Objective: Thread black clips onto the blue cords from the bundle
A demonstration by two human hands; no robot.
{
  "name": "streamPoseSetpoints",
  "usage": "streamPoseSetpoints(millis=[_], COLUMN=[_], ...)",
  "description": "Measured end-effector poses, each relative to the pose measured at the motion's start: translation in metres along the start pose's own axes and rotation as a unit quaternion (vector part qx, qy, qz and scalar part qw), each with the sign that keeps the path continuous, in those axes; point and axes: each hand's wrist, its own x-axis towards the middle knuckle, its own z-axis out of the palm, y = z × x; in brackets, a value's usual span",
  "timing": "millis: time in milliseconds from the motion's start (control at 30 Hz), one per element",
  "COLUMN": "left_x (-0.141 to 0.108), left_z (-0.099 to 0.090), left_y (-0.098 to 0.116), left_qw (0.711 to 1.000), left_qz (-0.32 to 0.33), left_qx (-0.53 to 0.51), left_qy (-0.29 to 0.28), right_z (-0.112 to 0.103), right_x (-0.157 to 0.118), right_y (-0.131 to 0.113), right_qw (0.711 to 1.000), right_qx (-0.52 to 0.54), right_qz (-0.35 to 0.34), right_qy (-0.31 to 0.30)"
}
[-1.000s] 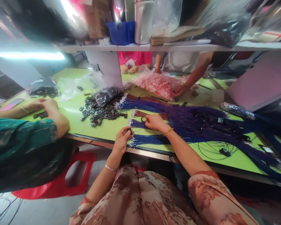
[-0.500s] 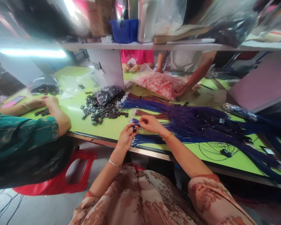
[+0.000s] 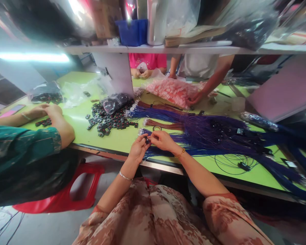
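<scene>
Between the thumb and fingers of my left hand (image 3: 137, 149) is a small black plastic connector housing (image 3: 147, 140). My right hand (image 3: 165, 140) pinches close against it, fingertips closed on a thin dark wire (image 3: 157, 128) that loops up behind the knuckles. The wire's end is hidden by the fingers. Under and beyond my hands lie bundles of blue wires (image 3: 158, 114) with silvery terminal tips, and a brown bundle (image 3: 165, 124). A heap of black connector housings (image 3: 109, 119) lies on the table to the left of my hands.
At the left, a co-worker's hands (image 3: 52, 110) are near a few black housings. Across the green table (image 3: 86, 143), another person's arm (image 3: 206, 90) reaches to a bag of pink parts (image 3: 168, 92). A shelf (image 3: 153, 49) with a blue bin (image 3: 132, 32) spans above.
My right hand has come slightly nearer to the connector housing, and a loop of wire now shows above it. My left hand keeps its hold.
</scene>
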Motion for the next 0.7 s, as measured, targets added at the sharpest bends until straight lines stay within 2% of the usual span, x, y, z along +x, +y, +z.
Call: streamPoseSetpoints(millis=[300, 700], left_x=[-0.0001, -0.0015], left_z=[-0.0009, 0.0027], left_y=[-0.0011, -0.0002], left_qw=[1.000, 0.997], left_qz=[0.016, 0.032], left_qx=[0.021, 0.055], left_qy=[0.001, 0.034], right_z=[0.0000, 0.0032], right_x=[-0.0014, -0.0025], right_y=[-0.0028, -0.0012], right_qw=[0.999, 0.996], right_qx=[-0.048, -0.089], right_qz=[0.001, -0.023], right_qy=[-0.004, 0.007])
